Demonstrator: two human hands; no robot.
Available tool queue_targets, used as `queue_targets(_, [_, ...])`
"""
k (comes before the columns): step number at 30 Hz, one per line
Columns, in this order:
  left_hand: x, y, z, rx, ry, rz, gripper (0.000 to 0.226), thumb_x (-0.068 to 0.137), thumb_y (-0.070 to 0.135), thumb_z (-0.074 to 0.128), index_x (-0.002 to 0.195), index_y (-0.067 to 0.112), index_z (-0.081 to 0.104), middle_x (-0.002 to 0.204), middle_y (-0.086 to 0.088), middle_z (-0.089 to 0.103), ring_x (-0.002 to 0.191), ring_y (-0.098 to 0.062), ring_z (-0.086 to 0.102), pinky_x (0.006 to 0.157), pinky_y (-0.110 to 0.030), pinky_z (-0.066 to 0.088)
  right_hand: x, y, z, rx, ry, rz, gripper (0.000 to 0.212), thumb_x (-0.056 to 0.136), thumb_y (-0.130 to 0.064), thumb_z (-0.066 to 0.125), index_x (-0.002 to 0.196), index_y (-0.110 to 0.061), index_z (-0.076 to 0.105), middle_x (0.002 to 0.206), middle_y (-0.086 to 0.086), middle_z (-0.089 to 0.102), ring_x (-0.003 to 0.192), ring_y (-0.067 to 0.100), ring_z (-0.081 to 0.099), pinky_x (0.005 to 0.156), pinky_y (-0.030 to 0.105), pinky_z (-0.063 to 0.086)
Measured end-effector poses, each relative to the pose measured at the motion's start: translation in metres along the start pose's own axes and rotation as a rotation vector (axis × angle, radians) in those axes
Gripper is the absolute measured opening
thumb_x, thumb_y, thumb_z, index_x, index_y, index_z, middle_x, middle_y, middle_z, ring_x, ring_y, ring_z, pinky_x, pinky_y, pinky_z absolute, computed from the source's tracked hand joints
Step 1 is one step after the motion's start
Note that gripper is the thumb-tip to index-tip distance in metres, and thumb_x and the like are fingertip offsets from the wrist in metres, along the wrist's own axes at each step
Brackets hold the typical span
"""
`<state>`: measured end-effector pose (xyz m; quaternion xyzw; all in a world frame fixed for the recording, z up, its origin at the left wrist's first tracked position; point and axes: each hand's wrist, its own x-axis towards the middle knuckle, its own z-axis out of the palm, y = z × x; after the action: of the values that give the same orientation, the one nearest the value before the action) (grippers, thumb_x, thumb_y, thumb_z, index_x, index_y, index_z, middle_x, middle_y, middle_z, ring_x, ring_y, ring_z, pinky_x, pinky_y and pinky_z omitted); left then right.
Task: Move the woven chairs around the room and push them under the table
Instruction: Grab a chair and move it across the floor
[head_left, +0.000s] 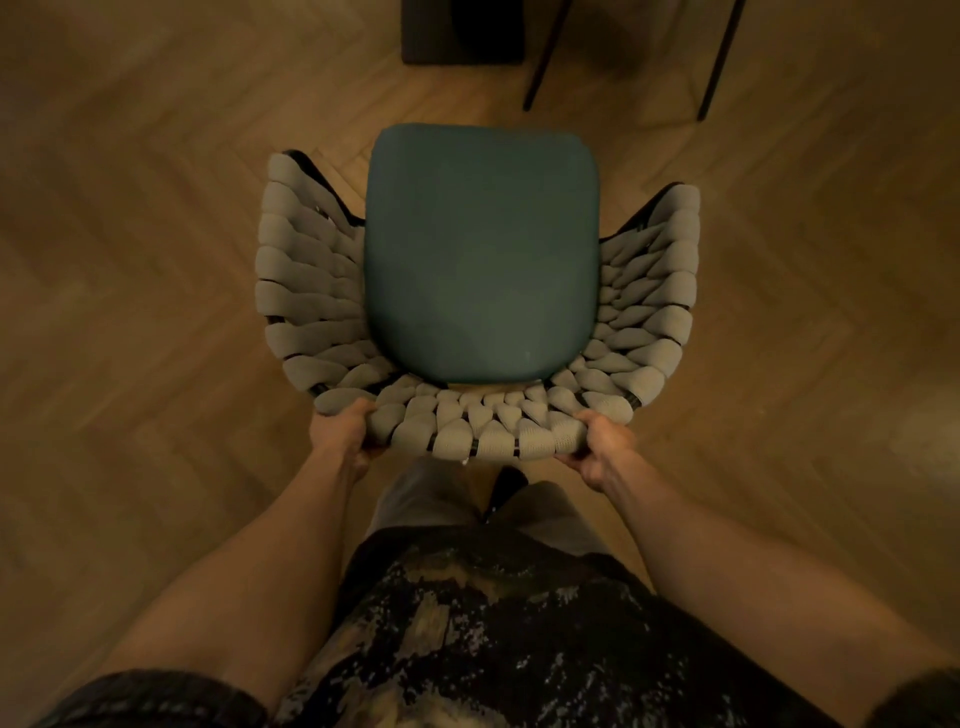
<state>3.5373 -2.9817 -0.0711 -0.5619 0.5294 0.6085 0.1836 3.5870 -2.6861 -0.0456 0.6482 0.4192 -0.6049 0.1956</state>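
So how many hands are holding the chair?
2. The left hand grips the woven chair at the back rim's left corner; the right hand grips its right corner. No other hands show.

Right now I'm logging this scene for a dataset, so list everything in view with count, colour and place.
woven chair: one, grey-beige woven back and sides, centre.
seat cushion: one, dark teal, on the chair.
floor: brown herringbone wood, all around.
dark block: one, top centre.
thin legs: two, black, top right.
shorts: grey, bottom centre.
patterned shirt: black and tan, bottom.
left hand: grips the chair's back rim.
right hand: grips the rim's right.
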Motion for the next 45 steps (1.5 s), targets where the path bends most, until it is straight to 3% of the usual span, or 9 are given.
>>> queue_targets(8, [0.029, 0.075, 0.074, -0.007, 0.009, 0.008, 0.057, 0.088, 0.003, 0.071, 0.138, 0.017, 0.050, 0.124, -0.012, 0.062, 0.106, -0.032, 0.064, 0.082, -0.050, 0.058, 0.025, -0.100, 0.053, -0.024, 0.013, -0.015, 0.020, 0.100, -0.011, 0.061, 0.119, -0.014, 0.055, 0.096, 0.013, 0.063, 0.084, 0.030, 0.064, 0.060, 0.047, 0.057])
queue_targets(12, [0.042, 0.110, 0.105, -0.011, 0.009, 0.010, 0.057, 0.088, 0.003, 0.071, 0.139, 0.018, 0.049, 0.122, -0.010, 0.062, 0.102, -0.030, 0.065, 0.076, -0.048, 0.058, 0.039, -0.143, 0.078, -0.046, 0.004, -0.029, 0.027, 0.100, -0.013, 0.061, 0.126, -0.014, 0.055, 0.105, 0.014, 0.063, 0.093, 0.031, 0.064, 0.070, 0.050, 0.060])
queue_targets(15, [0.050, 0.136, 0.126, -0.013, 0.025, 0.022, 0.059, 0.086, 0.005, 0.073, 0.139, 0.017, 0.049, 0.124, -0.012, 0.063, 0.101, -0.031, 0.066, 0.072, -0.046, 0.060, 0.047, -0.176, 0.093, -0.053, -0.030, -0.034, 0.026, 0.100, -0.015, 0.062, 0.125, -0.014, 0.054, 0.100, 0.013, 0.063, 0.088, 0.030, 0.064, 0.063, 0.048, 0.059])
queue_targets(20, [0.061, 0.163, 0.158, -0.011, 0.030, 0.007, 0.058, 0.086, 0.004, 0.073, 0.138, 0.017, 0.051, 0.121, -0.013, 0.064, 0.100, -0.033, 0.067, 0.074, -0.049, 0.060, 0.059, -0.221, 0.109, -0.045, -0.051, -0.035, 0.037, 0.100, -0.013, 0.061, 0.136, -0.015, 0.053, 0.110, 0.014, 0.064, 0.092, 0.031, 0.063, 0.056, 0.047, 0.058])
queue_targets(26, [0.076, 0.201, 0.183, 0.022, 0.015, 0.027, 0.057, 0.087, 0.005, 0.073, 0.138, 0.013, 0.051, 0.122, -0.016, 0.063, 0.102, -0.035, 0.066, 0.083, -0.054, 0.058, 0.065, -0.256, 0.131, -0.046, -0.075, -0.027, 0.035, 0.101, -0.013, 0.060, 0.135, -0.011, 0.053, 0.106, 0.014, 0.062, 0.092, 0.032, 0.063, 0.058, 0.048, 0.058])
queue_targets(30, [0.082, 0.214, 0.196, 0.025, -0.032, 0.031, 0.056, 0.085, 0.008, 0.073, 0.136, 0.020, 0.052, 0.123, -0.015, 0.065, 0.103, -0.035, 0.068, 0.082, -0.058, 0.058, 0.070, -0.279, 0.140, -0.070, -0.085, -0.032, 0.031, 0.101, -0.014, 0.060, 0.131, -0.011, 0.055, 0.103, 0.013, 0.063, 0.089, 0.031, 0.064, 0.054, 0.046, 0.056])
queue_targets(35, [0.077, 0.221, 0.204, -0.001, -0.063, 0.044, 0.054, 0.090, 0.004, 0.068, 0.139, 0.017, 0.049, 0.122, -0.014, 0.063, 0.102, -0.032, 0.067, 0.077, -0.049, 0.060, 0.072, -0.291, 0.142, -0.063, -0.103, -0.021, 0.023, 0.101, -0.012, 0.060, 0.123, -0.013, 0.054, 0.098, 0.013, 0.061, 0.086, 0.030, 0.062, 0.065, 0.049, 0.055])
queue_targets(42, [0.078, 0.221, 0.206, 0.013, -0.079, 0.017, 0.050, 0.091, 0.006, 0.068, 0.137, 0.018, 0.051, 0.125, -0.016, 0.062, 0.105, -0.035, 0.066, 0.083, -0.055, 0.058, 0.074, -0.291, 0.141, -0.053, -0.120, -0.017, 0.036, 0.100, -0.012, 0.061, 0.135, -0.011, 0.052, 0.102, 0.013, 0.062, 0.090, 0.031, 0.063, 0.063, 0.050, 0.057])
queue_targets(45, [0.076, 0.220, 0.209, -0.006, -0.095, 0.019, 0.049, 0.093, 0.005, 0.066, 0.137, 0.018, 0.051, 0.123, -0.015, 0.063, 0.103, -0.034, 0.067, 0.078, -0.052, 0.059, 0.076, -0.294, 0.140, -0.065, -0.128, -0.022, 0.039, 0.100, -0.013, 0.062, 0.138, -0.011, 0.052, 0.104, 0.013, 0.062, 0.091, 0.030, 0.063, 0.065, 0.050, 0.058])
